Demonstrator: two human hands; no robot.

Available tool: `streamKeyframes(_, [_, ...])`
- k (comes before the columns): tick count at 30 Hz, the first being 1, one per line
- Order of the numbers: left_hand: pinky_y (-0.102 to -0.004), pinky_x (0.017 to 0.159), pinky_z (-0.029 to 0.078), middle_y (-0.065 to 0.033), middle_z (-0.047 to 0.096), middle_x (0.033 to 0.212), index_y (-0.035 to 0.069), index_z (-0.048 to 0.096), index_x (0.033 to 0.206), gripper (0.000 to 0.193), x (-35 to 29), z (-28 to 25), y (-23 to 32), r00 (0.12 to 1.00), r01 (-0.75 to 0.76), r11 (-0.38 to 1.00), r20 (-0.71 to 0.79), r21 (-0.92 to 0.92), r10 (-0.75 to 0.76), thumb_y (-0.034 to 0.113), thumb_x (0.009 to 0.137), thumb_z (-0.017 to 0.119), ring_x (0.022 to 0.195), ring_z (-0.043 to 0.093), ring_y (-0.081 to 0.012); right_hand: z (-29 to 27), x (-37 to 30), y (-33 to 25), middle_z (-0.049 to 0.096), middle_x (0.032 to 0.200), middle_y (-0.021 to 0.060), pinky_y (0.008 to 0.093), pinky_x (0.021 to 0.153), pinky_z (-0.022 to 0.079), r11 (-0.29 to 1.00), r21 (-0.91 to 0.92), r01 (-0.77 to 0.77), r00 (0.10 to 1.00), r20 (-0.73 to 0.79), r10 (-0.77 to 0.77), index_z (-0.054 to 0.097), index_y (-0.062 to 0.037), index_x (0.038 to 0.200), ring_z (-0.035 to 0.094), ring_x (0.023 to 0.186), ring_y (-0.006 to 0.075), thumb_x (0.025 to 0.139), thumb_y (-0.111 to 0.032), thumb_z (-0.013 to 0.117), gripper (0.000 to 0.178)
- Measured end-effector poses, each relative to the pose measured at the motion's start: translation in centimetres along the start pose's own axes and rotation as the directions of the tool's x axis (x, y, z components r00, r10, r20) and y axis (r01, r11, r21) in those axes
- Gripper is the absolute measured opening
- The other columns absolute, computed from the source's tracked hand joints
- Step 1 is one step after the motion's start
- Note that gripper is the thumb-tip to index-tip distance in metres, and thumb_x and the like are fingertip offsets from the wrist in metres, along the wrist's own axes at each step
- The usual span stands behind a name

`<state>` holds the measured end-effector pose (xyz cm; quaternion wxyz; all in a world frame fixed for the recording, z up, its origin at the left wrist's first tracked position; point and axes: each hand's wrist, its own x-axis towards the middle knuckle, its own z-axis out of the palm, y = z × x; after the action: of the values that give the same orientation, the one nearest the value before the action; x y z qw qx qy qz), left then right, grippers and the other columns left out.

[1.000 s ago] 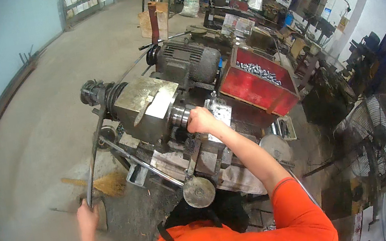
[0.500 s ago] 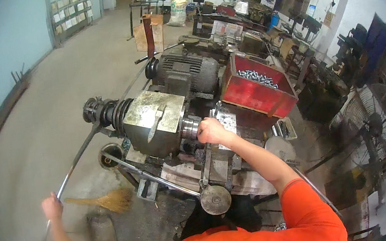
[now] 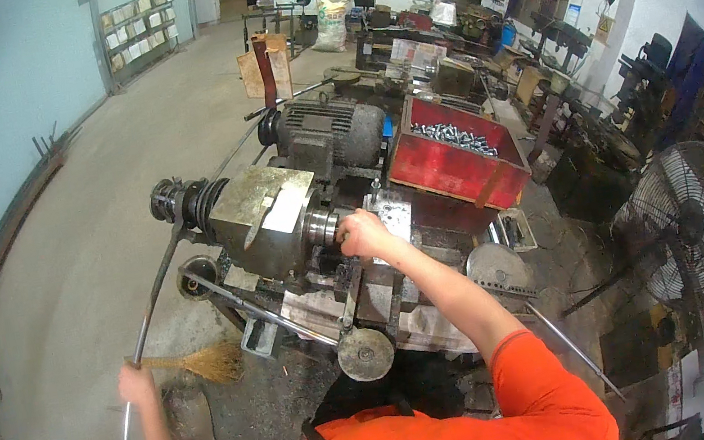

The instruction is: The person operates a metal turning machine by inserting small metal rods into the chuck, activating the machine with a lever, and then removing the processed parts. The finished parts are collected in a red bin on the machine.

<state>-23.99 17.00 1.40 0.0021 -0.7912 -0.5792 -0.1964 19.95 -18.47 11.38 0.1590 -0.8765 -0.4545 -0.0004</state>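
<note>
My left hand (image 3: pixel 136 384) is wrapped round a long metal lever (image 3: pixel 148 316) that runs up to the pulley end of a lathe-like machine's headstock (image 3: pixel 259 234). At the other end of that headstock, my right hand (image 3: pixel 363 235) has its fingers closed right at the front of the shiny round spindle nose (image 3: pixel 322 227). Whatever those fingers hold is hidden. A brush (image 3: pixel 259 216) and a pale sheet or bright patch lie on the headstock's top plate. Below my right forearm is a round handwheel (image 3: pixel 366 354), with a steel bar (image 3: pixel 281 322) slanting up from it to the left.
A red box (image 3: pixel 453 164) of metal bolt-like parts stands behind the spindle, beside an electric motor (image 3: pixel 330 132). On the floor at left lie a straw broom (image 3: pixel 210 363) and a dustpan-like piece (image 3: pixel 188 416). A large fan (image 3: pixel 684 216) stands at right.
My left hand has swung the lever's free end rightward and nearer to my body. My right hand stays at the spindle nose. The whole view has shifted slightly.
</note>
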Motion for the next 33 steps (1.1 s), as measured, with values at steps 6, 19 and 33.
streamKeyframes(6, [-0.0423, 0.077, 0.049, -0.0188, 0.065, 0.087, 0.003, 0.063, 0.098, 0.031, -4.7, -0.5, 6.2, 0.934, -0.327, 0.918, -0.222, -0.226, 0.279, 0.023, 0.073, 0.066, 0.085, 0.062, -0.0341, -4.8, -10.8, 2.9, 0.060, 0.112, 0.0130, 0.0372, 0.083, 0.048, 0.960, 0.203, 0.194, 0.897, -0.433, -0.090, 0.068, -0.0070, 0.088, 0.057, 0.096, 0.0326, 0.055, -0.013, 0.063, 0.033])
streamKeyframes(19, [-0.0405, 0.077, 0.051, -0.0113, 0.066, 0.097, 0.011, 0.065, 0.093, 0.029, -3.3, 21.2, 16.0, 0.350, -0.904, 0.424, 0.655, 0.049, 0.669, 0.028, 0.070, 0.068, 0.095, 0.063, -0.0295, -6.0, -39.8, 10.8, 0.065, 0.100, 0.0168, 0.0360, 0.086, 0.048, 0.703, 0.295, -0.647, 0.643, -0.285, 0.711, 0.069, -0.0029, 0.086, 0.061, 0.094, 0.0329, 0.057, -0.016, 0.061, 0.034])
streamKeyframes(33, [-0.0270, 0.046, 0.049, -0.0143, 0.063, 0.076, -0.007, 0.057, 0.107, 0.037, -0.3, 9.8, 16.3, 0.800, 0.081, 0.552, 0.384, -0.830, 0.460, 0.025, 0.088, 0.060, 0.051, 0.059, -0.0172, -2.2, -53.9, 20.2, 0.065, 0.104, 0.0125, 0.0400, 0.082, 0.049, 0.128, -0.219, -0.967, 0.161, -0.143, 0.976, 0.063, -0.0145, 0.108, 0.061, 0.096, 0.0309, 0.061, -0.026, 0.066, 0.048])
